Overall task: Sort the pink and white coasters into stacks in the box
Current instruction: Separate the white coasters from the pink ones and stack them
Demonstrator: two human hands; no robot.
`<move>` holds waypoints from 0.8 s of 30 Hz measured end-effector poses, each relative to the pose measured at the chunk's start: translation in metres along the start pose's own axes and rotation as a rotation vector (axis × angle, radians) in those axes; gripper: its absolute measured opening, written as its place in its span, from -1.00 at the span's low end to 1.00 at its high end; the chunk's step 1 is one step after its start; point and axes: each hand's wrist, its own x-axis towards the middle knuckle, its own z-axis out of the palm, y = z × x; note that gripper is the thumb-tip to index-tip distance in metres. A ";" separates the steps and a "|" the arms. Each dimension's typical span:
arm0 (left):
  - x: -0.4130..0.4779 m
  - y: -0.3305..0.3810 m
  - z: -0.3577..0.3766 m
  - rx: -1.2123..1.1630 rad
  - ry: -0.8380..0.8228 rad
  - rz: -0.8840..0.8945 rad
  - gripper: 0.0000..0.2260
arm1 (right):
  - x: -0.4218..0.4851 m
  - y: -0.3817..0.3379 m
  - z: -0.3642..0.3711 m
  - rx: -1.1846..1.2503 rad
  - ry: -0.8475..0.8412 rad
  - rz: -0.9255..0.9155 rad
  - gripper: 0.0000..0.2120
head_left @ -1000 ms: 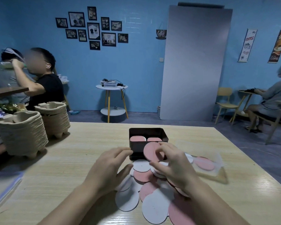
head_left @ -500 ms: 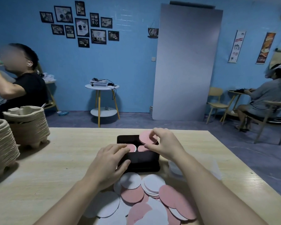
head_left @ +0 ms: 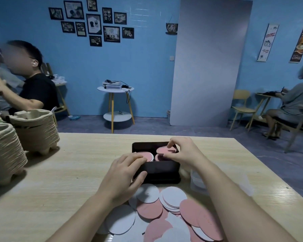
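A black box (head_left: 162,172) stands on the wooden table (head_left: 63,172) in front of me. Pink coaster stacks show inside it, one at the left (head_left: 148,156) and one at the right (head_left: 158,157). My right hand (head_left: 183,151) pinches a pink coaster (head_left: 163,150) by its edges, low over the right stack. My left hand (head_left: 125,172) rests on the box's near left corner, fingers over the rim and thumb against its front wall. A loose pile of pink coasters (head_left: 150,209) and white coasters (head_left: 174,196) lies between my forearms.
Two stacks of moulded pulp trays (head_left: 35,130) stand on the table's left side. A clear plastic lid (head_left: 198,182) lies right of the box, partly behind my right arm. People sit at other tables at the left and right of the room.
My right hand carried the pink coaster from the pile up over the box and has lowered it toward the right stack. My left hand stayed at the box's corner.
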 end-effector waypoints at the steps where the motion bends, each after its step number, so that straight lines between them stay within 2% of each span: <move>1: 0.000 0.000 -0.001 0.003 -0.008 -0.002 -0.62 | 0.001 0.002 0.001 0.011 -0.008 -0.003 -0.56; 5: 0.002 0.003 -0.006 0.013 -0.050 -0.018 -0.59 | 0.002 0.005 0.004 -0.016 -0.003 -0.045 -0.71; 9: 0.001 0.008 -0.012 -0.003 -0.081 -0.034 -0.57 | -0.007 -0.002 0.003 -0.064 0.100 -0.128 -0.83; 15: -0.010 0.024 -0.034 -0.073 0.038 -0.015 -0.69 | -0.071 -0.028 0.000 0.201 0.234 -0.256 -0.92; 19: -0.034 0.040 -0.041 -0.146 0.042 0.034 -0.79 | -0.124 -0.032 -0.001 0.330 0.204 -0.263 -0.94; 24: -0.074 0.059 -0.034 -0.193 -0.072 0.035 -0.87 | -0.178 -0.009 -0.007 0.141 0.106 -0.242 -0.94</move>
